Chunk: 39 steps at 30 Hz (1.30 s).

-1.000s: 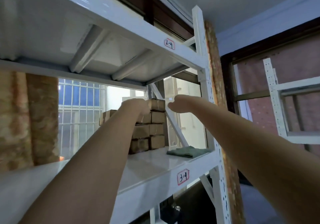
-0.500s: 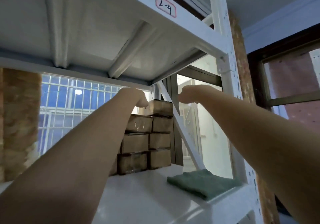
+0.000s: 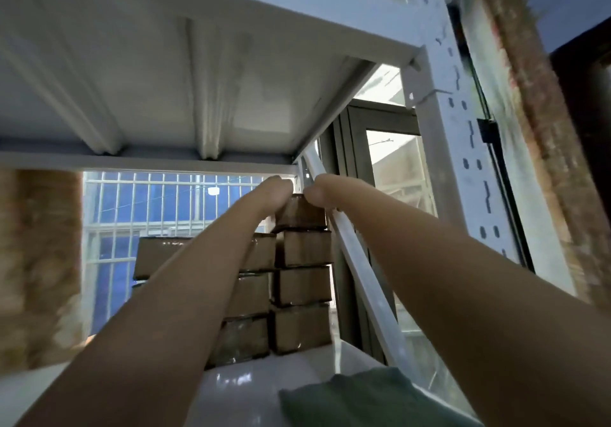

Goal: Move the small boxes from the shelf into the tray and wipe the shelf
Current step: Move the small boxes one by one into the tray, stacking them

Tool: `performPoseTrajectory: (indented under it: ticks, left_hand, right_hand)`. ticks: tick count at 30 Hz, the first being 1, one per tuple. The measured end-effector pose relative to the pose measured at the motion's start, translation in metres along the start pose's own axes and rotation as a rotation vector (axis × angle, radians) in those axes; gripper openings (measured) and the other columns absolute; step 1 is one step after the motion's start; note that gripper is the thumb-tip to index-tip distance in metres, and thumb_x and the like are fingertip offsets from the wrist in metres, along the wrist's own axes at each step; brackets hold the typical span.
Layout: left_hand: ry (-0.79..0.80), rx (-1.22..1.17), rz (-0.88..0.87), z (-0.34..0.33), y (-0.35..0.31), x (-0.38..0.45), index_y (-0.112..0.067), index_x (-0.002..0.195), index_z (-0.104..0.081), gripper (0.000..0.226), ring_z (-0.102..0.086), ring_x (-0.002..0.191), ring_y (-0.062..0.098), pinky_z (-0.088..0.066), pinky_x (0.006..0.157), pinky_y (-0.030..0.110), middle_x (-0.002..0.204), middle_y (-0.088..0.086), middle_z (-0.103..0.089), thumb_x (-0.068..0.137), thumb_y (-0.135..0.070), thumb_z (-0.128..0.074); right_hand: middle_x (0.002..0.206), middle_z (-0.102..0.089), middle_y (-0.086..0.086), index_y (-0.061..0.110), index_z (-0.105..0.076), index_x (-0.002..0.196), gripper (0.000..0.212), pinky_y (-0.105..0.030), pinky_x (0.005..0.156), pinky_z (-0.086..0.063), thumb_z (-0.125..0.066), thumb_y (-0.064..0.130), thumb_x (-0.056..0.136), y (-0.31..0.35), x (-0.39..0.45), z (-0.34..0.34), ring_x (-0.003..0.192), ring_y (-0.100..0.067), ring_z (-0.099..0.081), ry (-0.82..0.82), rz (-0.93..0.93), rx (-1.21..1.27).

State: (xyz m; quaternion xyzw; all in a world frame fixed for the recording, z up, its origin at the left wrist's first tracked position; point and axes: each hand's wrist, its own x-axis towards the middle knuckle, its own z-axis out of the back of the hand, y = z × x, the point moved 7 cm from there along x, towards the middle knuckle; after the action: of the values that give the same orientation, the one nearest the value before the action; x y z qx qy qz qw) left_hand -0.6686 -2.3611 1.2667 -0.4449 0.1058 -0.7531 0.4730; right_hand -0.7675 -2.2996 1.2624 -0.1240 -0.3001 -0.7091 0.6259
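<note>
Both hands reach to the top box point(image 3: 299, 213) of the right-hand column of small boxes point(image 3: 302, 289), at the centre of the frame; the left hand point(image 3: 276, 190) has its fingers over the box's upper left edge, and the right hand point(image 3: 319, 190) curls over its upper right corner; both look to be grasping it, though the fingertips are hidden behind the box, so the firmness of the hold cannot be told. The stack stands at the back of the shelf point(image 3: 251, 383), right of centre; no tray is in view.

The likely trouble: the top box sits high, close under the upper shelf point(image 3: 185, 102), so a lift straight up would probably knock against that underside; a pull forward may drag the box below it and topple the column, since the boxes appear merely stacked. The left-hand column point(image 3: 251, 297), partly hidden by the left forearm, stands touching it and could be nudged by that arm.

Room is tight at the right: a white diagonal brace point(image 3: 360, 281) runs just beside the right column and the right wrist, so the box had better come out toward the viewer and slightly left. A green cloth point(image 3: 370, 397) lies on the shelf at the lower right, near the front edge; a box brought low might sweep it off.
</note>
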Motion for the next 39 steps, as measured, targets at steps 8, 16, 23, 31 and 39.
performPoseTrajectory:
  ticks: [8, 16, 23, 31, 39]
  left_hand:
    - [-0.051, 0.084, 0.028, -0.01, 0.001, -0.004, 0.001, 0.127, -0.05, 0.055, -0.054, 0.114, 0.037, -0.039, 0.079, 0.032, 0.128, 0.022, -0.054, 0.098, -0.043, -0.035]
    - [0.033, 0.441, 0.007, -0.008, -0.032, -0.008, -0.009, 0.122, -0.056, 0.046, -0.056, 0.114, 0.029, -0.043, 0.098, 0.037, 0.126, 0.014, -0.057, 0.094, -0.043, -0.045]
    - [0.087, 0.743, 0.134, -0.028, -0.044, 0.0, -0.02, 0.131, -0.052, 0.045, -0.055, 0.117, 0.031, -0.051, 0.089, 0.045, 0.127, 0.004, -0.056, 0.088, -0.035, -0.05]
    - [-0.023, 0.783, 0.213, -0.04, -0.039, 0.002, -0.014, 0.137, -0.043, 0.063, -0.049, 0.116, 0.044, -0.044, 0.068, 0.047, 0.133, 0.014, -0.045, 0.082, -0.043, -0.058]
    - [-0.226, 0.539, 0.129, -0.004, -0.035, -0.02, -0.004, 0.129, -0.044, 0.069, -0.057, 0.107, 0.031, -0.045, 0.082, 0.035, 0.124, 0.01, -0.054, 0.088, -0.06, -0.041]
  right_hand:
    - [0.129, -0.053, -0.018, 0.002, -0.047, 0.132, 0.042, -0.042, 0.1, -0.046, -0.031, 0.025, 0.102, -0.005, -0.001, 0.0, 0.115, -0.032, -0.055, -0.015, 0.009, 0.135]
    - [0.113, -0.059, -0.017, -0.001, -0.052, 0.126, 0.038, -0.038, 0.088, -0.048, -0.039, 0.023, 0.1, -0.008, -0.007, 0.001, 0.089, -0.028, -0.057, 0.172, -0.04, 0.283]
    - [0.105, -0.059, -0.005, 0.012, -0.056, 0.12, 0.031, -0.031, 0.077, -0.042, -0.043, 0.017, 0.093, -0.024, -0.006, 0.011, 0.097, -0.021, -0.057, -0.028, -0.07, -0.374]
    - [0.095, -0.057, -0.002, 0.012, -0.058, 0.113, 0.025, -0.028, 0.078, -0.047, -0.044, 0.02, 0.093, -0.047, -0.016, 0.009, 0.087, -0.02, -0.056, -0.043, -0.108, -0.493]
    - [0.118, -0.057, -0.008, 0.01, -0.05, 0.129, 0.038, -0.04, 0.098, -0.046, -0.041, 0.024, 0.095, -0.027, -0.02, 0.019, 0.109, -0.027, -0.057, -0.028, -0.098, -0.487]
